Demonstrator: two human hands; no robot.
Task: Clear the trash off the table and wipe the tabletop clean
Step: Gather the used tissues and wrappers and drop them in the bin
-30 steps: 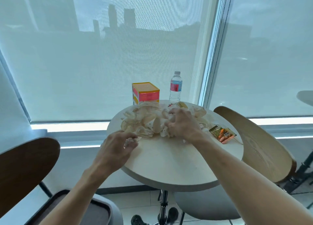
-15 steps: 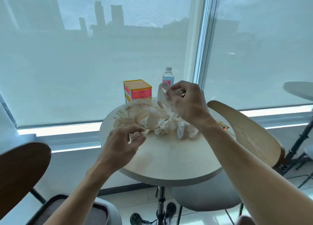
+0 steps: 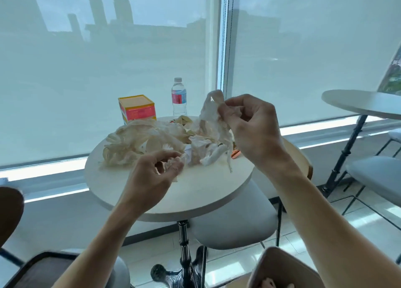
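Trash [image 3: 165, 142] lies in a pale heap on the far half of the round worktop [image 3: 195, 192], mostly crumpled tissues and thin plastic bags. Only the head view is given.

From this view, the right hand [image 3: 249, 131] is lifted above the right end of the heap, and its grip is pinching a crumpled tissue [image 3: 211, 118] between thumb and fingertips. This tissue hangs down from the grip, long axis nearly upright, and its lower tail reaches near the worktop surface at the right edge of the heap. The left hand [image 3: 156, 174] hovers at the near side of the heap; its fingers are curled and they seem to pinch a small white scrap [image 3: 173, 165], but blur makes it not fully sure.

The rest of the heap lies far and left from the right grip, and directly beyond the left grip, so the left hand is the nearer one for the next pickup, in my judgement. A paper bin [image 3: 280, 268] shows at the near right, below the right arm, and I judge the held tissue should go down there.

A small orange wrapper [image 3: 235, 154] lies at the right of the heap. A yellow box [image 3: 137, 108] and a water bottle [image 3: 179, 97] stand at the far edge.
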